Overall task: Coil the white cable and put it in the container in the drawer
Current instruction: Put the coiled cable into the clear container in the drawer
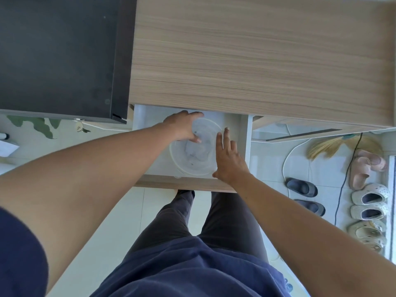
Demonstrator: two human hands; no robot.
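Note:
A white drawer (248,136) stands pulled out under the wooden desk. In it sits a round translucent container (192,167). My left hand (182,127) reaches in from the left and grips a round translucent lid (207,129), tilted over the container's far side, thumb below and fingers on top. My right hand (229,159) lies with straight fingers against the container's right rim, holding nothing. A pale, blurred mass (192,151) shows inside the container; I cannot tell whether it is the white cable.
The wooden desk top (257,50) overhangs the drawer's back. A black cabinet (57,54) stands to the left. On the tiled floor to the right lie several shoes (302,187), a broom (334,144), a white cord (286,159) and a black cord (345,179).

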